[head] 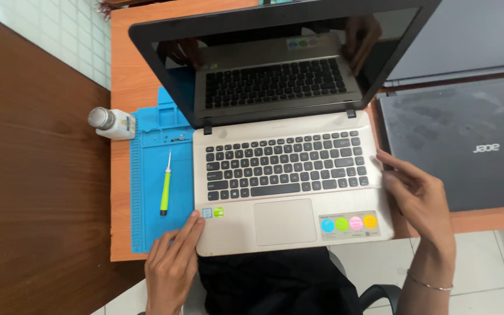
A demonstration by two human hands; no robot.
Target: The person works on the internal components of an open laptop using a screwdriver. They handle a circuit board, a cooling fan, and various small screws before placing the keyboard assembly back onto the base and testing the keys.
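Observation:
An open gold-coloured laptop (287, 224) with a black keyboard and a dark screen (281, 58) lies on a blue work mat (150, 175). My left hand (173, 259) rests on the laptop's front left corner, fingers extended along the mat's edge. At the laptop's right edge my right hand (418, 195) touches the side of the base, fingers slightly curled, a thin bracelet on the wrist. Neither hand holds anything.
A green-handled screwdriver (165, 186) and small screws (176, 138) lie on the mat left of the laptop. A small white bottle (112, 123) lies at the mat's left edge. A closed dark laptop (468, 143) sits to the right, another grey one (468, 35) behind it.

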